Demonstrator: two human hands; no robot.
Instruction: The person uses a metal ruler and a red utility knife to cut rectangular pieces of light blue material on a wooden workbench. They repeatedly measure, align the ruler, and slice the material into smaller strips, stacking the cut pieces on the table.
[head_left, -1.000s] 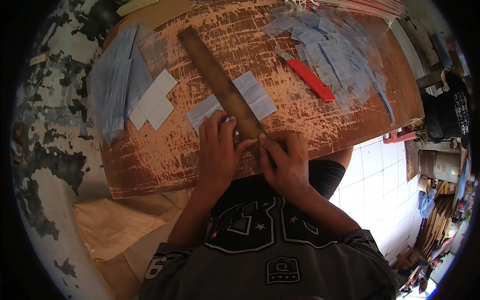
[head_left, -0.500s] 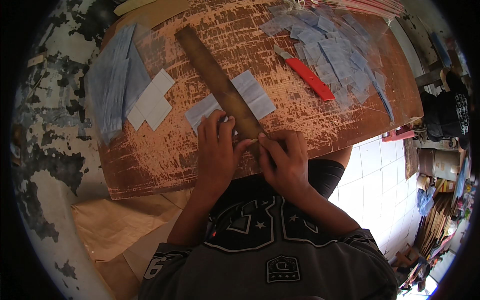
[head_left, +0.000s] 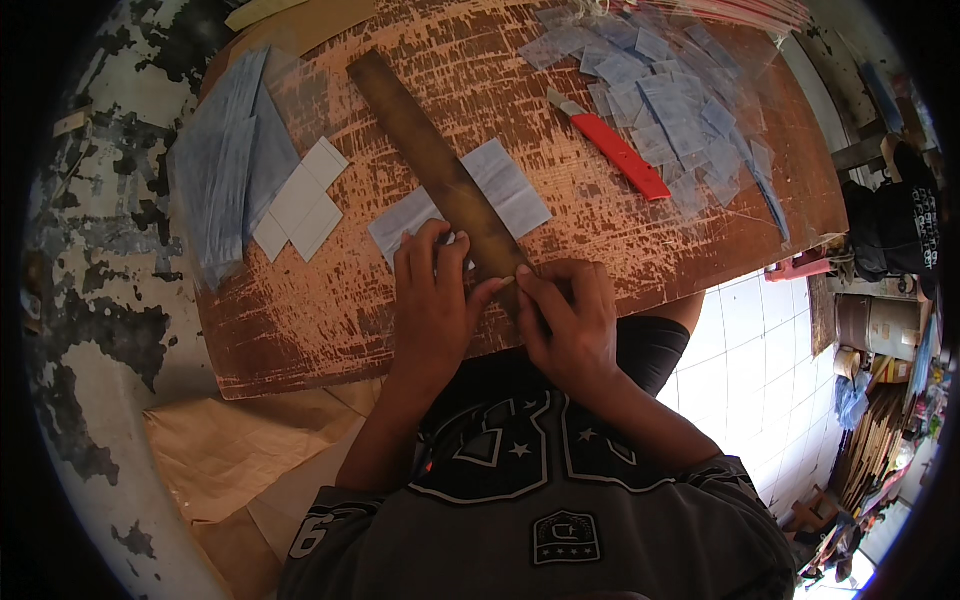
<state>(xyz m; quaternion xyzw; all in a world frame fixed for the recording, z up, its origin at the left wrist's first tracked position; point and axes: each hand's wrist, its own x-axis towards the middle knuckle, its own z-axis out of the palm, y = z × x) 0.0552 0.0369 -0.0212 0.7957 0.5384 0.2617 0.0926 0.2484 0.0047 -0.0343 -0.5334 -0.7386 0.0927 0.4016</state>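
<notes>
A long, flat brown strip like a ruler point(head_left: 430, 160) lies slantwise over a pale bluish sheet point(head_left: 502, 182), covering its middle. My right hand point(head_left: 572, 320) pinches the near end of the strip between thumb and fingers, close to the table's front edge. Beside the strip, my left hand point(head_left: 432, 300) rests with fingers bent but apart. Its fingertips touch the near left part of the sheet, and its thumb reaches to the strip's near end. Whatever is between the two thumbs is too small to make out. A red cutter knife point(head_left: 622, 158) lies to the right, blade out.
Clear and bluish plastic pieces point(head_left: 665, 110) are heaped at the far right of the worn wooden table point(head_left: 330, 340). Long plastic sheets point(head_left: 225, 165) lie at the left, beside white card pieces point(head_left: 305, 212). Brown paper point(head_left: 240, 450) lies below the table's left side.
</notes>
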